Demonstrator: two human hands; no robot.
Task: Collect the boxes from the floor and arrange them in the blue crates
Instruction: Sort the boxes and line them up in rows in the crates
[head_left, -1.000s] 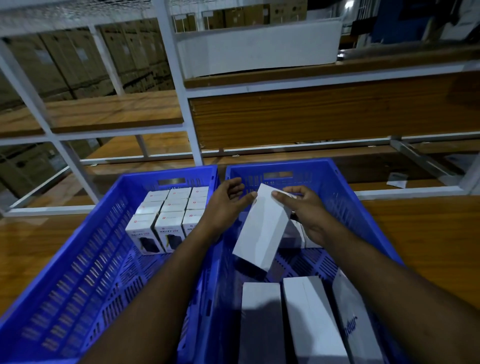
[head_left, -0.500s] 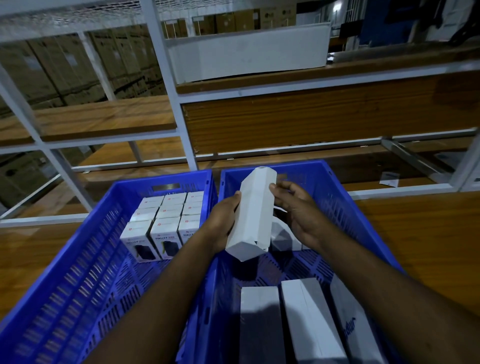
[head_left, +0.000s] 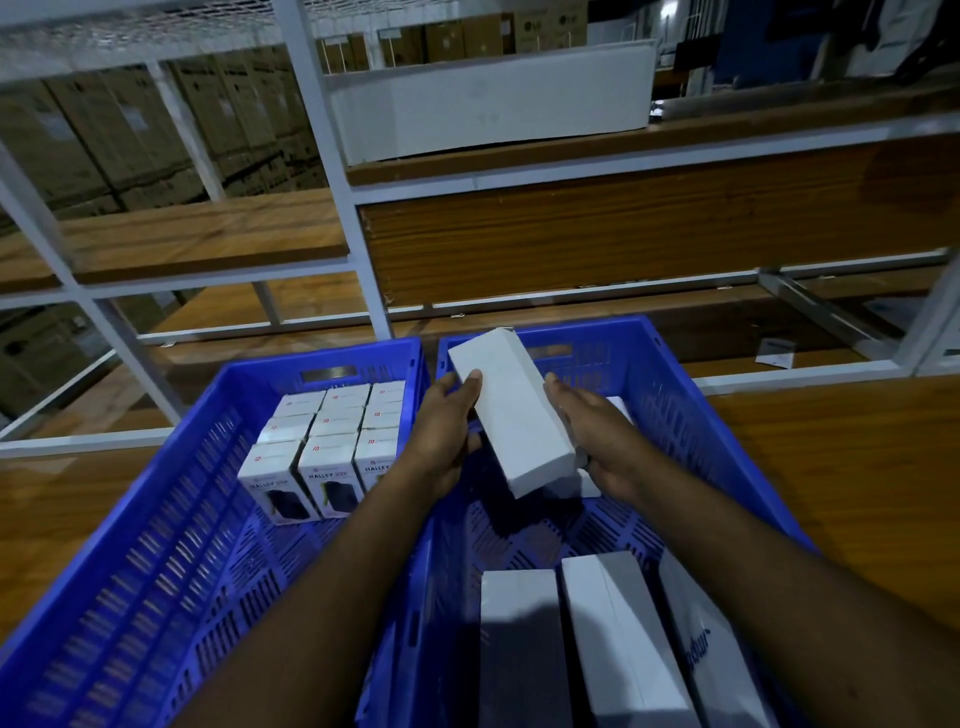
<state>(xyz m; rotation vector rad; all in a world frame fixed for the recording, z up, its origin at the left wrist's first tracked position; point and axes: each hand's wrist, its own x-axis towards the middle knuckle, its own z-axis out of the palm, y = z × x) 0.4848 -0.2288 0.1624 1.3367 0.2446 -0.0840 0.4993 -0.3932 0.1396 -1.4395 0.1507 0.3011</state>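
Observation:
Two blue crates stand side by side on a wooden surface. The left crate (head_left: 171, 499) holds several small white boxes (head_left: 332, 441) packed upright at its far end. Above the far end of the right crate (head_left: 691, 415), both hands hold a long white box (head_left: 511, 410), tilted with its top leaning left. My left hand (head_left: 447, 431) grips its left side, thumb on the front face. Gripping its right edge is my right hand (head_left: 592, 431). Three long white boxes (head_left: 613, 644) lie at the right crate's near end. Another white box (head_left: 618, 408) shows partly behind my right hand.
A white metal rack (head_left: 332, 171) with wooden shelves rises just behind the crates. A long white carton (head_left: 493, 104) sits on an upper shelf. Brown cartons (head_left: 130, 130) are stacked beyond the rack. A small white card (head_left: 774, 353) lies on the shelf at right.
The long white box has been turned in both hands, from leaning right to upright to leaning left, and raised slightly toward the crate's far end. My left hand shifted onto its left side.

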